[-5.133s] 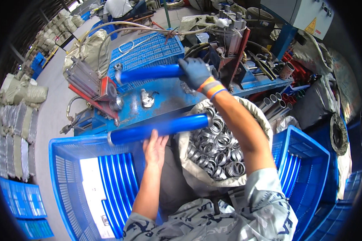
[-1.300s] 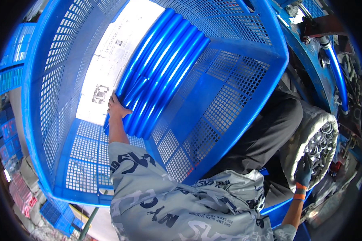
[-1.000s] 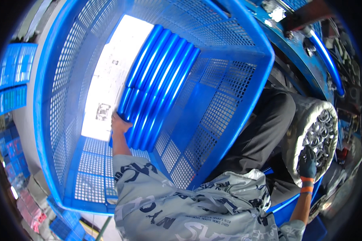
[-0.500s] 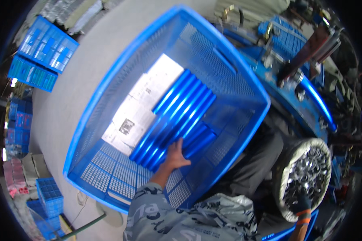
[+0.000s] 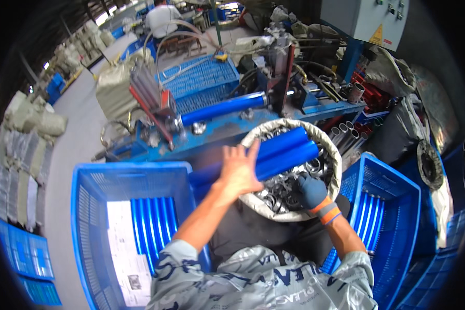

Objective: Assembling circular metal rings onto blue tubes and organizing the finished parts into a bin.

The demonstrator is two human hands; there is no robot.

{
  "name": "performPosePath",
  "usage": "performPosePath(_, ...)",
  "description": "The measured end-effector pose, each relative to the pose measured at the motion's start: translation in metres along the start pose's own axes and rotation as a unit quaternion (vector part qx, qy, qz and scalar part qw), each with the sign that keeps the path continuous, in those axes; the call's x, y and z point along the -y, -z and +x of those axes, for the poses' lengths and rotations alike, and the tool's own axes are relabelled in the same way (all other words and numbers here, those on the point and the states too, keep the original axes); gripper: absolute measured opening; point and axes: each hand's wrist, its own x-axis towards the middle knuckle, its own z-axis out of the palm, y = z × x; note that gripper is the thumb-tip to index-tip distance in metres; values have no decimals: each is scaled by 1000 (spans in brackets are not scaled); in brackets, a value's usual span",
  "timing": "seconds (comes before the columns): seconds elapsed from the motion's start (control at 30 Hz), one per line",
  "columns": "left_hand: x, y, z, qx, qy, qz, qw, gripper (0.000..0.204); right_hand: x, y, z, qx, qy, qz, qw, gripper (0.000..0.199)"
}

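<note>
The bare left hand (image 5: pixel 240 170) covers part of two glossy blue round tubes (image 5: pixel 287 150), whose left ends blur away. Whatever the grey-gloved right hand (image 5: pixel 312 192) grasps among the shiny silver metal rings (image 5: pixel 279 199) is hidden. The lower edge cuts off the left blue perforated plastic crate (image 5: pixel 134 166) and the patterned grey sleeves (image 5: pixel 183 256).

The blue tubes (image 5: pixel 289 157) look smooth and glossy, the rings (image 5: pixel 279 199) shiny metal, their sack (image 5: pixel 336 168) rough matt cloth, the left crate (image 5: pixel 132 166) plastic, the paper (image 5: pixel 120 222) matt, the counter (image 5: pixel 222 124) scuffed.
</note>
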Motion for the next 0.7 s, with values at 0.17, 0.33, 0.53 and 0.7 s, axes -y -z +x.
performPosePath(0.17,-99,-86,63,147,-5,37,988,139,-25,-1,-52,-59,-53,119,990,33)
performPosePath(0.33,-110,-131,42,16,-59,14,998,127,-11,25,-70,-116,-61,155,979,81)
performPosePath(0.53,-118,-78,43,-1,-106,-80,991,98,-18,31,-80,35,-196,126,972,86)
performPosePath(0.7,-67,26,-3,-35,-15,-113,993,88,-30,41,-54,-104,-113,261,953,59)
